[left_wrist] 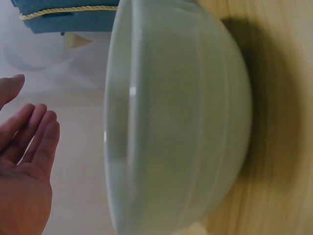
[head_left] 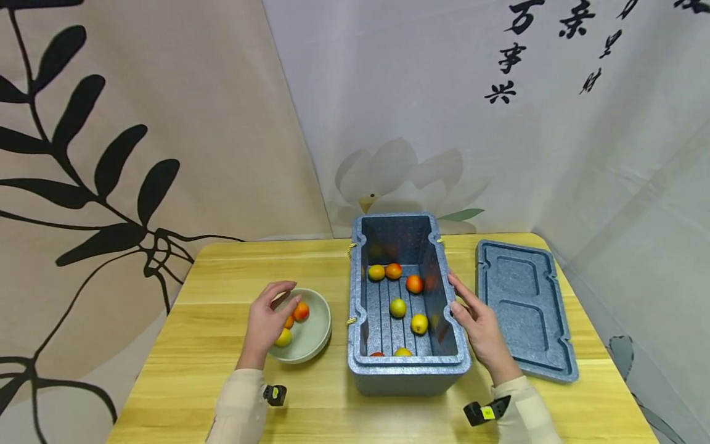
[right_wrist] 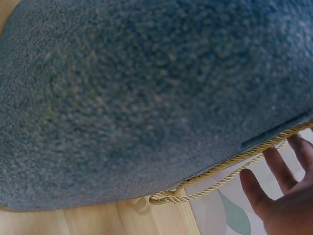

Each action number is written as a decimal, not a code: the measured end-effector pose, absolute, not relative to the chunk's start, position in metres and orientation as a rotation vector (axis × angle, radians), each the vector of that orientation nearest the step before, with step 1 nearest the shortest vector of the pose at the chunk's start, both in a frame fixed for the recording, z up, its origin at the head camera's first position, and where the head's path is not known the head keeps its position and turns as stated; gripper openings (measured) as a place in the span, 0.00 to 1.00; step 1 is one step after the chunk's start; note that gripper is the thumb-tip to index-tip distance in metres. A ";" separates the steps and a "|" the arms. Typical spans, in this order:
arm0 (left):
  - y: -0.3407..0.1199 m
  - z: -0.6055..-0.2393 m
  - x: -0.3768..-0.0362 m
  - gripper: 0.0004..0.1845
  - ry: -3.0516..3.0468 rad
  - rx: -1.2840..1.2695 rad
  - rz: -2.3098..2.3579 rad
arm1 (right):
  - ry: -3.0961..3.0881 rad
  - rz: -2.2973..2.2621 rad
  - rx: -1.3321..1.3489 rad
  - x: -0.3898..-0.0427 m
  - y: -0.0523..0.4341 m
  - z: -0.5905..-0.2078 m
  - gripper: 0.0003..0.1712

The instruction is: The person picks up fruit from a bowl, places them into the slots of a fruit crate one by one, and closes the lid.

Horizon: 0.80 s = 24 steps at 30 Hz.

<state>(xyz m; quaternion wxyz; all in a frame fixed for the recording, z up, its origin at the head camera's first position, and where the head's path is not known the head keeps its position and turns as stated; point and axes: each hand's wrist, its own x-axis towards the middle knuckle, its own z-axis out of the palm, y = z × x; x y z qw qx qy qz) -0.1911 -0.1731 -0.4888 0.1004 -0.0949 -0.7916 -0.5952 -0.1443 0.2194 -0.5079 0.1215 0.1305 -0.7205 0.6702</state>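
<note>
A pale green bowl (head_left: 310, 324) holds an orange-red fruit (head_left: 301, 311), a partly hidden orange one and a yellow fruit (head_left: 283, 337). Over the bowl's left side hovers my left hand (head_left: 265, 324); in the left wrist view its fingers (left_wrist: 41, 129) bend loosely with nothing between them and thumb. My right hand (head_left: 484, 333) rests with extended fingers against the right rim of a speckled grey-blue foam box (head_left: 409, 383). Inside the open box lie several small fruits, among them a yellow one (head_left: 419, 324) and an orange-red one (head_left: 414, 283).
The box's lid (head_left: 524, 308) lies on the wooden table (head_left: 244, 271) to the right. Gold rope (right_wrist: 234, 159) runs along the box's side. A fabric backdrop (head_left: 421, 92) with printed plants and characters stands behind the table.
</note>
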 end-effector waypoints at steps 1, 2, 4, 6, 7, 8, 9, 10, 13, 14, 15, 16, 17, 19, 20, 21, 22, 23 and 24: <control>-0.173 -0.490 -0.191 0.14 -2.350 -0.281 -1.752 | -2.106 1.956 0.377 -0.144 0.220 -0.508 0.27; -0.172 -0.491 -0.190 0.14 -2.362 -0.284 -1.735 | -2.112 1.951 0.372 -0.144 0.220 -0.508 0.27; -0.171 -0.495 -0.189 0.15 -2.401 -0.279 -1.683 | -2.125 1.944 0.362 -0.144 0.220 -0.508 0.27; -0.171 -0.499 -0.189 0.16 -2.423 -0.271 -1.647 | -2.140 1.933 0.354 -0.144 0.220 -0.508 0.28; -0.171 -0.502 -0.189 0.16 -2.425 -0.265 -1.643 | -2.143 1.930 0.351 -0.144 0.220 -0.508 0.28; -0.171 -0.505 -0.190 0.16 -2.426 -0.262 -1.636 | -2.143 1.929 0.350 -0.144 0.221 -0.508 0.28; -0.172 -0.510 -0.191 0.17 -2.421 -0.260 -1.641 | -2.142 1.930 0.351 -0.144 0.221 -0.508 0.28; -0.173 -0.516 -0.193 0.17 -2.414 -0.257 -1.651 | -2.140 1.930 0.353 -0.144 0.221 -0.508 0.28; -0.176 -0.536 -0.199 0.19 -2.394 -0.239 -1.689 | -2.129 1.930 0.366 -0.144 0.221 -0.508 0.28; -0.177 -0.543 -0.201 0.19 -2.396 -0.229 -1.690 | -2.127 1.930 0.369 -0.144 0.221 -0.509 0.28; -0.178 -0.548 -0.203 0.20 -2.397 -0.217 -1.696 | -2.127 1.931 0.371 -0.144 0.221 -0.509 0.28; -0.178 -0.553 -0.204 0.20 -2.402 -0.204 -1.696 | -2.129 1.929 0.371 -0.144 0.221 -0.509 0.28; -0.179 -0.556 -0.205 0.20 -2.408 -0.192 -1.692 | -2.130 1.931 0.369 -0.144 0.221 -0.509 0.28; -0.178 -0.560 -0.206 0.20 -2.425 -0.182 -1.669 | -2.137 1.933 0.360 -0.144 0.221 -0.509 0.28; -0.178 -0.561 -0.206 0.20 -2.432 -0.183 -1.654 | -2.141 1.934 0.353 -0.144 0.221 -0.509 0.28; -0.178 -0.562 -0.207 0.20 -2.439 -0.182 -1.643 | -2.145 1.936 0.347 -0.144 0.221 -0.509 0.28; -0.178 -0.562 -0.207 0.20 -2.445 -0.184 -1.634 | -2.149 1.936 0.342 -0.144 0.221 -0.508 0.28; -0.178 -0.563 -0.207 0.20 -2.455 -0.188 -1.616 | -2.155 1.938 0.339 -0.144 0.221 -0.508 0.28; -0.178 -0.564 -0.207 0.20 -2.465 -0.191 -1.600 | -2.159 1.939 0.337 -0.144 0.221 -0.508 0.28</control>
